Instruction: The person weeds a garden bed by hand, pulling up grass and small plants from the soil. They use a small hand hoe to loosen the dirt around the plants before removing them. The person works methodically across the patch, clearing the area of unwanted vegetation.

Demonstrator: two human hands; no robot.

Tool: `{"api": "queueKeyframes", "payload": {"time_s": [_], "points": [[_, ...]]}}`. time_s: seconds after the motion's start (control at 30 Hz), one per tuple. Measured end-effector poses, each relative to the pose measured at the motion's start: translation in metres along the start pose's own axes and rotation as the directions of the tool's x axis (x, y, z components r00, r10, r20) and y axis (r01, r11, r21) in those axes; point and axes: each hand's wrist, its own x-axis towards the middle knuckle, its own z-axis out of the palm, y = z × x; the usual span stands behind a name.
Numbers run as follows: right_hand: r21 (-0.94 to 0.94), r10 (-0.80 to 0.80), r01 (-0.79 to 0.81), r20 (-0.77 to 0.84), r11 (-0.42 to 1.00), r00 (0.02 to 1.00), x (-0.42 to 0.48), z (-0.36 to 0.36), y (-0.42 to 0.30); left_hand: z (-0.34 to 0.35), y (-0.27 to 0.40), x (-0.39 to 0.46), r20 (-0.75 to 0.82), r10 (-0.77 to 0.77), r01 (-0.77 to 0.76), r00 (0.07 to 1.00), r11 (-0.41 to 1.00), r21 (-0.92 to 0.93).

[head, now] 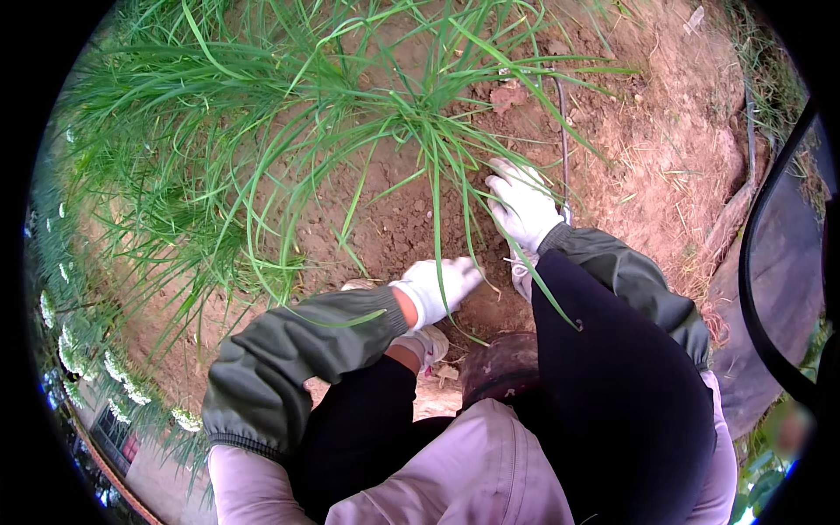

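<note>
My left hand [441, 289], in a white glove, hovers over or rests near the bare soil between my shoes; its fingers are blurred, and whether it holds anything cannot be told. My right hand [520, 202], gloved in white too, lies at the soil beside long green leaves, its fingers bent slightly and their tips near the ground. A clump of chive-like plants [420, 121] stands in front of both hands, with long leaves hanging between and over them. Brown loose soil [400, 220] lies under the clump. Dark green sleeve covers are on both forearms.
Denser green plants [177, 118] fill the left side, with white flower heads [72, 354] at the far left. A thin dark hose [562, 131] runs along the soil past my right hand. Dark sheeting [768, 282] lies at the right. My shoe [433, 344] is below my left hand.
</note>
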Motion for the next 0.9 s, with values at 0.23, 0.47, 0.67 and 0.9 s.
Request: {"api": "queueKeyframes", "payload": {"time_s": [0.23, 0.47, 0.67, 0.9], "points": [[0.041, 0.018, -0.018, -0.018, 0.999, 1.000, -0.007, 0.006, 0.010, -0.104, -0.010, -0.022, -0.526, -0.007, -0.018, 0.850, 0.999, -0.041], [0.057, 0.028, -0.027, -0.015, 0.998, 0.999, -0.002, 0.010, 0.001, -0.134, -0.070, 0.015, -0.759, -0.145, 0.306, 0.634, 0.949, 0.074], [0.063, 0.069, -0.068, -0.012, 0.996, 0.998, -0.007, 0.012, 0.006, -0.120, -0.082, 0.037, -0.616, -0.312, 0.479, 0.723, 0.870, 0.121], [0.052, 0.037, -0.034, -0.047, 0.998, 0.998, -0.006, 0.014, 0.005, -0.118, -0.083, 0.048, -0.574, -0.228, 0.387, 0.786, 0.906, 0.171]]}}
